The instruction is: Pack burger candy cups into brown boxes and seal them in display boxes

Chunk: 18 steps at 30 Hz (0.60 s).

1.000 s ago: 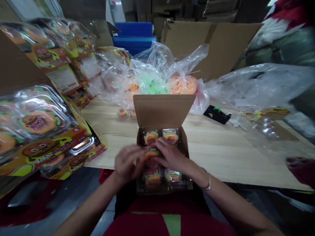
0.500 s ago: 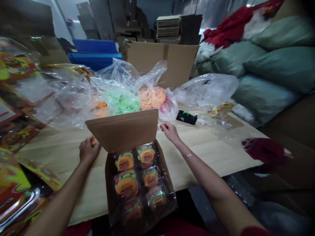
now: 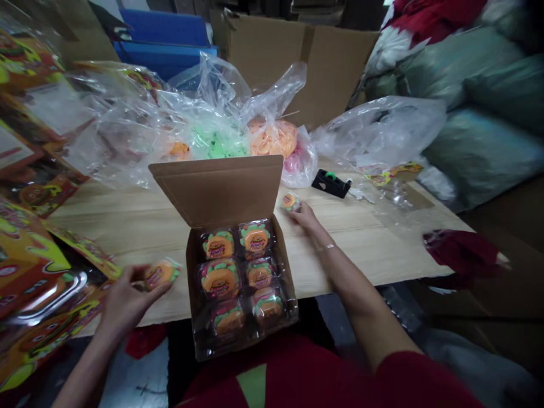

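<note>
Well, the left hand (image 3: 130, 293) pinches one burger (image 3: 160, 273) beside the open box (image 3: 219, 190), while the right hand (image 3: 306, 217) pinches another burger (image 3: 289, 201) over the desk (image 3: 374, 238), near the tape dispenser (image 3: 329, 183); six packs (image 3: 220, 279) fill the box.

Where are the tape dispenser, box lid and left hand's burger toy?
Tape dispenser (image 3: 334, 186): head view, on its black body.
Box lid (image 3: 221, 194): head view, middle of its inner face.
Burger toy (image 3: 160, 274) in the left hand (image 3: 127, 301): head view, orange face.
</note>
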Tool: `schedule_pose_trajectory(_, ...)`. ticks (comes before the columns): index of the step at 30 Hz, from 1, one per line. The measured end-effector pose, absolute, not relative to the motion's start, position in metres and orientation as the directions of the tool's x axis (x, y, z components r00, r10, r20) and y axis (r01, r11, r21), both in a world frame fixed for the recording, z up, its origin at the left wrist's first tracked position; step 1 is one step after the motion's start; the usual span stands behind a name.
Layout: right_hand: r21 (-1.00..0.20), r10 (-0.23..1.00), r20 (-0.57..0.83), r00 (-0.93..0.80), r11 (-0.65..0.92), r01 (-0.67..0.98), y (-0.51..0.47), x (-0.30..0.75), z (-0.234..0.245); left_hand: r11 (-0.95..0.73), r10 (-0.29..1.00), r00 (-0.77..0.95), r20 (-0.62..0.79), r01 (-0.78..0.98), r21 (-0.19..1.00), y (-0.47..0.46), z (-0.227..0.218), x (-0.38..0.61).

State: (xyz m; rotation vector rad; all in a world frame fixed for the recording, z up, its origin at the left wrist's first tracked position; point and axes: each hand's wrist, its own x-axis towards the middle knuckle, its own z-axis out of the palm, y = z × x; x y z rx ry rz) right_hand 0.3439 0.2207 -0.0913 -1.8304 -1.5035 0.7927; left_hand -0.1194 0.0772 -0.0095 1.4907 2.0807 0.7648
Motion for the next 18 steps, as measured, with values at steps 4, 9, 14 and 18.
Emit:
schedule_pose_trajectory(4,-0.777,0.969,-0.155,0.191,-0.239,0.582,0.156,0.388,-0.091,-0.34,0.876,-0.061,0.479,0.626,0.702,0.042,0.051,-0.061)
schedule_pose_trajectory(9,-0.719,0.95,-0.124,0.285,-0.285,0.634,0.138,0.397,-0.083,-0.786,0.605,0.633,0.483,0.572,0.236,0.056,0.061,0.032)
schedule_pose_trajectory(14,-0.656,0.928,-0.018,0.373,-0.292,0.696,0.16,0.377,-0.078,-0.765,0.615,0.751,0.24,0.642,-0.048,0.073,0.04,0.054)
schedule_pose_trajectory(18,-0.639,0.936,-0.027,0.351,-0.287,0.714,0.171,0.358,-0.08,-0.792,0.567,0.797,0.21,0.597,-0.126,0.067,0.04,0.052)
